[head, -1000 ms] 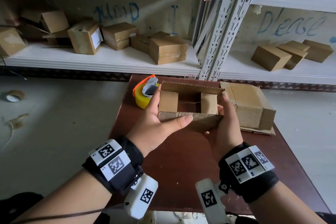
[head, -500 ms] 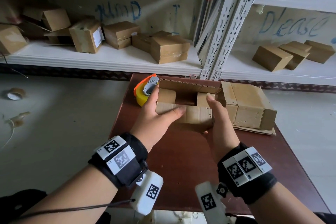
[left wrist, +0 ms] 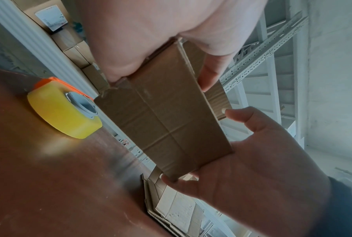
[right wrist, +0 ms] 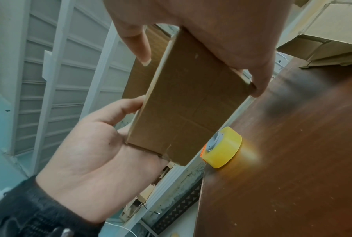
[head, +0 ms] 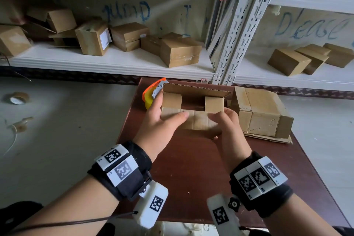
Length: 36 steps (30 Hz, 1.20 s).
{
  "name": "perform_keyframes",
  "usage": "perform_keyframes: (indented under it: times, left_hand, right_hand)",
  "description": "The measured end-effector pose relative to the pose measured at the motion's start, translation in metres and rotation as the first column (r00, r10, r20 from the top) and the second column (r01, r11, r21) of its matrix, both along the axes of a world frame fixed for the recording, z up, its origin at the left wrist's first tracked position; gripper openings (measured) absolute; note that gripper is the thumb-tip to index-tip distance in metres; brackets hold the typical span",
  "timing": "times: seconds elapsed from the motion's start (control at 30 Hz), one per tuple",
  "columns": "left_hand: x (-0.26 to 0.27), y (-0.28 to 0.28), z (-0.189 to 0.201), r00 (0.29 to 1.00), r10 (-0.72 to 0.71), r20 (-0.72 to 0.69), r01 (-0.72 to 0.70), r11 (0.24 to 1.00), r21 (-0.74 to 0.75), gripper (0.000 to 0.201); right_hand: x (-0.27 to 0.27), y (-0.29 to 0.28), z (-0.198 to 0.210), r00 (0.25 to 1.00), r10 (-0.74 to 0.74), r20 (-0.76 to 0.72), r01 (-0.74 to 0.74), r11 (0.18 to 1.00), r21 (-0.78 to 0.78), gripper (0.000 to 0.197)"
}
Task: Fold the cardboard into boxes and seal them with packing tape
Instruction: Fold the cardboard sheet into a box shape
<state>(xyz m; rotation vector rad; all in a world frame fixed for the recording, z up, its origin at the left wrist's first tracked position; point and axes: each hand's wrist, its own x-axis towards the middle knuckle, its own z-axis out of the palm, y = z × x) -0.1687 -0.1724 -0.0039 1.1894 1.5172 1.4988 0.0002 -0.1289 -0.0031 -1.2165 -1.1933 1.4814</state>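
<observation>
I hold a small brown cardboard box (head: 193, 120) just above the dark brown table (head: 191, 168). My left hand (head: 164, 119) grips its left end, thumb lying on the near long flap. My right hand (head: 222, 122) grips the right end, thumb pressing the same flap. Both short end flaps are folded in; the far long flap (head: 195, 90) stands up. The left wrist view shows the box (left wrist: 166, 115) from below between both hands. A yellow tape roll in an orange dispenser (head: 149, 97) sits on the table just left of the box; the roll (right wrist: 223, 147) also shows in the right wrist view.
A folded box (head: 262, 113) lies on flat cardboard (head: 268, 138) at the table's right. White metal shelves (head: 115, 63) behind hold several closed boxes. A loose tape roll (head: 17, 98) lies on the grey floor at left.
The near long flap has come down toward the end flaps. My right hand shifted from the box's right end to the near flap. The box moved slightly away from me.
</observation>
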Motion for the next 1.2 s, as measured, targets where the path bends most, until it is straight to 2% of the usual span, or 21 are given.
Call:
perform_keyframes:
  times: [0.13,0.37,0.5,0.6,0.67,0.73,0.83,0.9,0.97,1.0,1.1,1.2]
  left_hand:
    - [0.001,0.000,-0.003,0.999,0.021,-0.031,-0.021,1.000,-0.012,0.077]
    - [0.010,0.003,-0.011,0.994,0.011,0.108,-0.001,0.996,-0.088,0.089]
    - [0.009,0.005,-0.008,0.984,0.056,0.169,-0.039,0.994,-0.104,0.093]
    - [0.007,0.006,-0.005,0.966,0.086,0.243,-0.054,0.989,-0.136,0.091]
    - [0.005,0.005,-0.004,0.969,0.089,0.229,-0.062,0.990,-0.123,0.087]
    - [0.004,0.005,-0.002,0.978,0.090,0.191,-0.072,0.992,-0.102,0.083]
    - [-0.001,0.005,0.001,0.978,0.049,0.203,-0.031,0.995,-0.091,0.091]
    - [-0.002,0.005,0.005,0.970,-0.035,0.241,0.053,0.996,-0.069,0.074]
    - [-0.001,0.003,0.009,0.963,-0.113,0.246,0.124,0.992,-0.028,0.053]
    - [0.000,0.001,0.010,0.960,-0.139,0.242,0.143,0.990,0.001,0.051]
    - [0.001,0.000,0.009,0.955,-0.188,0.231,0.181,0.982,0.053,0.055]
    - [0.004,0.000,0.006,0.978,-0.176,0.115,0.171,0.984,0.047,0.058]
  right_hand:
    - [0.000,0.001,-0.004,0.999,0.025,0.043,-0.025,1.000,0.001,0.079]
    - [0.000,0.003,-0.007,0.996,-0.010,0.088,0.014,0.999,-0.044,0.074]
    - [0.003,0.006,-0.009,0.996,-0.016,0.091,0.018,0.999,-0.030,0.069]
    - [0.006,0.008,-0.008,0.994,-0.017,0.106,0.022,0.999,-0.045,0.077]
    - [0.007,0.010,-0.007,0.994,-0.011,0.107,0.020,0.997,-0.076,0.085]
    - [0.007,0.011,-0.006,0.996,0.000,0.084,0.010,0.994,-0.111,0.081]
    - [0.010,0.012,-0.002,1.000,-0.001,-0.012,-0.001,0.988,-0.154,0.062]
    - [0.012,0.012,0.001,0.998,0.012,-0.066,-0.023,0.988,-0.155,0.056]
    - [0.012,0.013,0.004,0.996,0.031,-0.082,-0.041,0.991,-0.126,0.060]
    - [0.013,0.013,0.005,0.996,0.034,-0.084,-0.043,0.993,-0.110,0.065]
    - [0.015,0.015,0.006,0.992,0.027,-0.122,-0.041,0.993,-0.113,0.065]
    - [0.017,0.016,0.004,0.986,0.028,-0.163,-0.051,0.989,-0.142,0.054]
